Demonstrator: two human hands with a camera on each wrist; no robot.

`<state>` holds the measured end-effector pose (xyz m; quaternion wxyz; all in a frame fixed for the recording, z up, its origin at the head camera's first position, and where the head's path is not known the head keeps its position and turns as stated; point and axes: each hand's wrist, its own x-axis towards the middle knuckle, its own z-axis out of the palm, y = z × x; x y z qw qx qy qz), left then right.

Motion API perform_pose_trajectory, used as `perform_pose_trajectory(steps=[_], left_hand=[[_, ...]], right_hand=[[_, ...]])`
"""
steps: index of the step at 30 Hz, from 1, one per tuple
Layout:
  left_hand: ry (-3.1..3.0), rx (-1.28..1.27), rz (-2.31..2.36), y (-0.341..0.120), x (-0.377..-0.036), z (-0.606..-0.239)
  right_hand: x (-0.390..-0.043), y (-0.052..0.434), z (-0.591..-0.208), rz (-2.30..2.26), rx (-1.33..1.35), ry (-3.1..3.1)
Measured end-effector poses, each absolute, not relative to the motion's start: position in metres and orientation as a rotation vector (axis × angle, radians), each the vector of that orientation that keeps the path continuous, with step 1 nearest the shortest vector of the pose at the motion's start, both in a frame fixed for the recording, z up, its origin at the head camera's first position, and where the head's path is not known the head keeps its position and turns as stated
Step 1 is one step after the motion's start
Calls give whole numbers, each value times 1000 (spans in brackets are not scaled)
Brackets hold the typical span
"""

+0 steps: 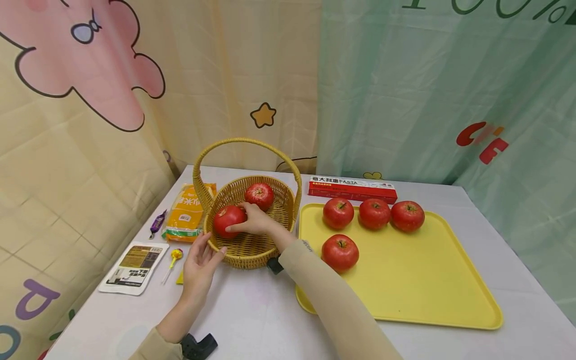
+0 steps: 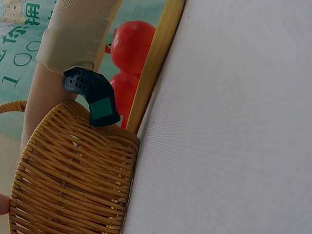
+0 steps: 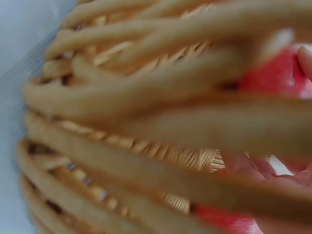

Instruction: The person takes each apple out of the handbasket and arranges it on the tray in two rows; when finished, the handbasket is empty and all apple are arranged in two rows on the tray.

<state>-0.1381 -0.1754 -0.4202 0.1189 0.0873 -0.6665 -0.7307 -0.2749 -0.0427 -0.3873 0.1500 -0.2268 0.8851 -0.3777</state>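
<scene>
A woven basket (image 1: 250, 256) with a tall hoop handle stands mid-table and holds two red apples. My right hand (image 1: 240, 218) reaches over the rim and grips the left apple (image 1: 225, 220), thumb under it and fingers on top. The other apple (image 1: 259, 194) lies just behind. My left hand (image 1: 211, 246) is open, its straight fingers against the basket's front-left wall. In the right wrist view the blurred basket weave (image 3: 146, 122) fills the frame, with the red apple (image 3: 278, 73) behind it. The left wrist view shows the basket wall (image 2: 73, 180) and my right sleeve (image 2: 78, 29).
A yellow tray (image 1: 405, 280) to the right of the basket carries several red apples (image 1: 338, 212). A red pasta box (image 1: 352, 189) lies behind it. Left of the basket lie an orange packet (image 1: 189, 212), a lollipop (image 1: 174, 256), a white sachet (image 1: 134, 267) and a purple sweet (image 1: 158, 222). Curtains hang behind the table.
</scene>
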Motion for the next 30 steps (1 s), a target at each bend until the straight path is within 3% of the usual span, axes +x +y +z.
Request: perform_pose_trajectory(steps=[18,30], left_hand=[[-1950,260,-2141,-175,-137,-421],[-1941,235,-2158,-176,-138,-420]], right_hand=[[-269,-35,-385,-1160,-575,2601],[-236,21,-343,-1281,-806,2489]])
